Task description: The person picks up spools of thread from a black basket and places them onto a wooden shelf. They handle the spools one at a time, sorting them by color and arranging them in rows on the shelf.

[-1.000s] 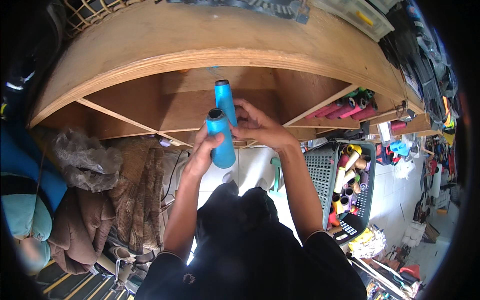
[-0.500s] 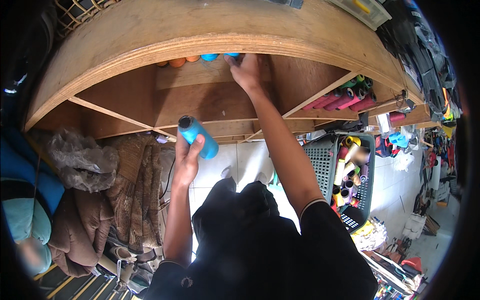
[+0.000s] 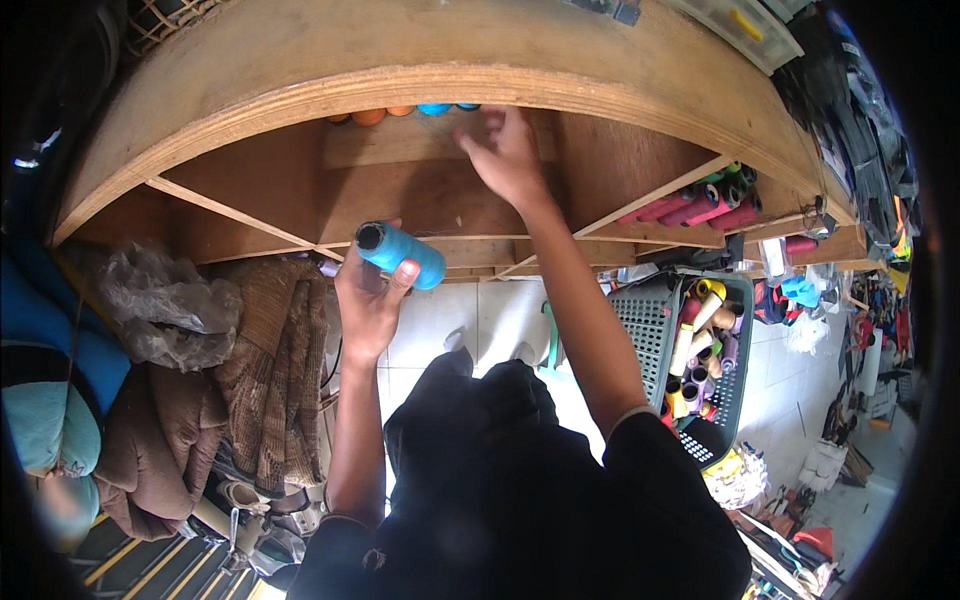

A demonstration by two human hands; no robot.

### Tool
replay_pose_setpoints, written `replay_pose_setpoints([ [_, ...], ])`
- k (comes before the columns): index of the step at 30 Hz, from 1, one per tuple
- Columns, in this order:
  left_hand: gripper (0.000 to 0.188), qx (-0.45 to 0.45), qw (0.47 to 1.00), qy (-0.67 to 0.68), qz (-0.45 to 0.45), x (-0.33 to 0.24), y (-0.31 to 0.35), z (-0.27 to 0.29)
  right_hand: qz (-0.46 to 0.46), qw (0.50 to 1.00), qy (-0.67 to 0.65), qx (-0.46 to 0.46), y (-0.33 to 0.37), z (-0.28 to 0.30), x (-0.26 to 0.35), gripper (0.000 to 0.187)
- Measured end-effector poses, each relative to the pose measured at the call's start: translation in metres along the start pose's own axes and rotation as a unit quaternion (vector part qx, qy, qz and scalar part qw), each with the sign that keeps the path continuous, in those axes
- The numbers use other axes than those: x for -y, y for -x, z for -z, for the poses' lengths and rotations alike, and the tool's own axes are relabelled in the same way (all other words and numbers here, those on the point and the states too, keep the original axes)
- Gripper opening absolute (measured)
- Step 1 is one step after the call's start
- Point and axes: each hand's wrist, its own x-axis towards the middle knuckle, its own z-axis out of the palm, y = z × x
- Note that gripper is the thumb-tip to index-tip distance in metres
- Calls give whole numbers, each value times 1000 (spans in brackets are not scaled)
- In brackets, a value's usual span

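Observation:
My left hand (image 3: pixel 366 312) is wrapped round a spool of blue thread (image 3: pixel 408 258), held tilted in front of the wooden shelf (image 3: pixel 370 85) with its dark hollow end up and to the left. Inside a compartment of that shelf is my right hand (image 3: pixel 508 158), its thumb and fingers apart and slightly blurred, holding nothing that I can see. Just left of its fingertips, blue spools (image 3: pixel 433 109) and orange spools (image 3: pixel 369 116) stand in a row at the back, mostly hidden by the shelf's top board.
Pink spools (image 3: pixel 690 208) and green ones lie in a compartment to the right. Below them a dark green plastic basket (image 3: pixel 738 385) holds many mixed spools. At left are a clear plastic bag (image 3: pixel 165 315), a brown knitted cloth (image 3: pixel 262 385) and brown cushions (image 3: pixel 165 440).
My right hand has come away from the blue spool at the back of the compartment, and its fingers have spread. The blue spool in my left hand has tipped flatter.

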Motion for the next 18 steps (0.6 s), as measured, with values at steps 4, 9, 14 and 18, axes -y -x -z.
replay_pose_setpoints([
  [4,55,3,996,84,11,-3,-8,-11,68,955,-128,258,93,67,57,58],
  [9,59,85,970,216,69,0,-12,-30,-62,918,-304,247,135,78,51,49],
  [14,53,101,944,284,136,-6,-9,-49,-86,907,-354,212,146,80,47,37],
  [18,47,104,935,291,173,-8,-7,-58,-128,938,-245,210,150,96,54,16],
])
